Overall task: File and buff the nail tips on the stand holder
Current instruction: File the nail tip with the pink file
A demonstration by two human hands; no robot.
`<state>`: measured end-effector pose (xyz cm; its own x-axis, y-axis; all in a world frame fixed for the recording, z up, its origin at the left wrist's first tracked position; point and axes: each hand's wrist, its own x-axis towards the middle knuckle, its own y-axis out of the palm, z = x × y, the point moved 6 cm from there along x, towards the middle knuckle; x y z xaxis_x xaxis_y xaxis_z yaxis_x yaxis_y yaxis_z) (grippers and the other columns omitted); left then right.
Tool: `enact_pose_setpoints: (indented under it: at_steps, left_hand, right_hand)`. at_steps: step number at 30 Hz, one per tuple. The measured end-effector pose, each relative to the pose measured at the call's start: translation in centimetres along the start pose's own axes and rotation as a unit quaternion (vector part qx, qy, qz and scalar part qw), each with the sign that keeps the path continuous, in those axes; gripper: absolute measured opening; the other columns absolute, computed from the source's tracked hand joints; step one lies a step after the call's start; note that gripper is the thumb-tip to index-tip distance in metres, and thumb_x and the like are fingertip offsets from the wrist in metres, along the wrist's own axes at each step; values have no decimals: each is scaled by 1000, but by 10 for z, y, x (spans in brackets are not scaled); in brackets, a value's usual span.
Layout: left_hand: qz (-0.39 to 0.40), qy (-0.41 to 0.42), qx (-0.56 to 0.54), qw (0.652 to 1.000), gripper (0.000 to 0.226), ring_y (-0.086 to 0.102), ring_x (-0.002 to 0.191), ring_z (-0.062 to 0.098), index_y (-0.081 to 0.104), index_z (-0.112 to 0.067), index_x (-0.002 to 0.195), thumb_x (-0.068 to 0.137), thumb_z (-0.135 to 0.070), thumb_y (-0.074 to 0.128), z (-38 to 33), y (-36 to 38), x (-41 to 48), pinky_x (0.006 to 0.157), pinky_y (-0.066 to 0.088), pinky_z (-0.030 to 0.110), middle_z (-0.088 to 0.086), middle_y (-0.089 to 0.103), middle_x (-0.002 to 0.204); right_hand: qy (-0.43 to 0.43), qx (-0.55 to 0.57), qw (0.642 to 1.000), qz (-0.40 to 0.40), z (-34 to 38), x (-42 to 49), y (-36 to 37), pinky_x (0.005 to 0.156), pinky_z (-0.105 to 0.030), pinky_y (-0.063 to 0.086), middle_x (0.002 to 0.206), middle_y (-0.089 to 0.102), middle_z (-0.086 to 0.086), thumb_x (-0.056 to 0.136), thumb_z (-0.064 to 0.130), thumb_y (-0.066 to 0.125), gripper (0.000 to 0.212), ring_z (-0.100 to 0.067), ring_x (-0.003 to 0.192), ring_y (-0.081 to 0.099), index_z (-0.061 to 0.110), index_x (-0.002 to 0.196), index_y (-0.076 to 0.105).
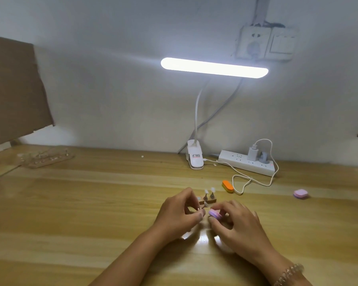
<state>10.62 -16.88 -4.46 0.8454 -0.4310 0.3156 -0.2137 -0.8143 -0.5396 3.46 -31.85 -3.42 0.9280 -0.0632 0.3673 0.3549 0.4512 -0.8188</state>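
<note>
We are in the buffing step. Our left hand [177,213] pinches a small peg between thumb and fingertips, with one nail tip [205,204] standing up from it. Our right hand [239,226] grips a pink buffer block [215,214] and holds its face just beside that tip. We cannot tell whether block and tip touch.

The stand [211,201] sits on the desk [91,203] just behind our fingers, in the middle of the desk, and two more tips [212,190] stand upright on it.

By our judgement, the next move calls for short, light strokes across the held tip while the left pinch stays firm. The piece is tiny and would flick away easily.

For room, the desk's left half lies open, and a clear tray [48,157] sits by its back left corner. An orange file block [227,186] and a looped white cable [239,182] lie near the stand on its right. A second pink block [300,194] lies well apart toward the right edge. Wide sweeps to the right risk snagging the cable.
</note>
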Motion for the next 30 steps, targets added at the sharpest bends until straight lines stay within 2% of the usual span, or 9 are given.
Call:
enact_pose_setpoints:
  at_steps: [5,8,11,15,17,19,23,26,30]
  left_hand:
    - [11,-4,-37,999,17,59,52,5,59,-26,84,80,-26,75,0,0,0,47,47,25,-7,71,85]
    - [22,-1,-51,998,23,57,52,-1,64,-42,88,83,-22,75,0,1,0,48,46,20,-13,72,87]
    - [26,20,-22,999,35,53,52,-6,65,-58,78,87,-24,71,-3,2,0,54,40,12,-28,70,82]
    - [24,17,-15,999,30,51,48,-4,66,-48,77,93,-24,65,-5,1,0,49,40,12,-35,61,67]
    - [28,15,-13,999,28,50,47,-5,66,-45,78,93,-21,64,-5,1,0,49,37,9,-37,58,64]
    - [34,9,-12,999,23,48,46,-4,70,-39,81,92,-19,66,-5,2,0,50,33,7,-37,57,61]
    - [41,-6,3,999,24,51,51,-6,71,-43,80,87,-20,70,-1,3,0,56,35,11,-36,59,61]
    - [45,-15,10,999,21,62,67,-2,74,-43,80,85,-23,72,1,3,1,70,49,23,-27,70,81]
    - [64,1,22,998,19,56,64,-6,73,-47,89,86,-28,71,1,6,1,71,47,24,-23,73,91]
  right_hand:
    - [-37,0,999,21,6,-4,2,90,-27,33,90,51,18,92,45,54,23,3,90,50,45,113,62]
    - [-46,13,999,23,10,-6,-2,92,-27,35,89,52,18,93,43,56,23,4,86,52,48,115,62]
    - [-44,-1,998,39,9,-7,-4,94,-27,36,89,52,17,92,48,56,23,5,87,52,48,114,60]
    - [-10,41,994,99,4,-5,-2,94,-26,37,92,54,17,84,45,65,32,11,83,51,48,116,61]
    - [7,64,991,116,1,-5,-2,90,-28,43,90,58,14,83,39,69,28,5,77,55,43,111,65]
    - [30,101,991,82,-4,-4,-6,78,-28,48,84,64,9,80,35,75,21,-1,68,58,34,99,68]
    - [45,183,982,-8,-2,-3,-6,59,-17,43,80,70,14,77,33,80,22,-3,58,59,28,91,63]
    - [31,198,980,2,2,-1,1,63,-22,47,81,71,13,78,35,80,20,-5,64,63,28,90,65]
    - [17,103,993,-57,-3,-1,-5,71,-23,46,82,65,17,75,50,74,22,-4,79,57,33,85,64]
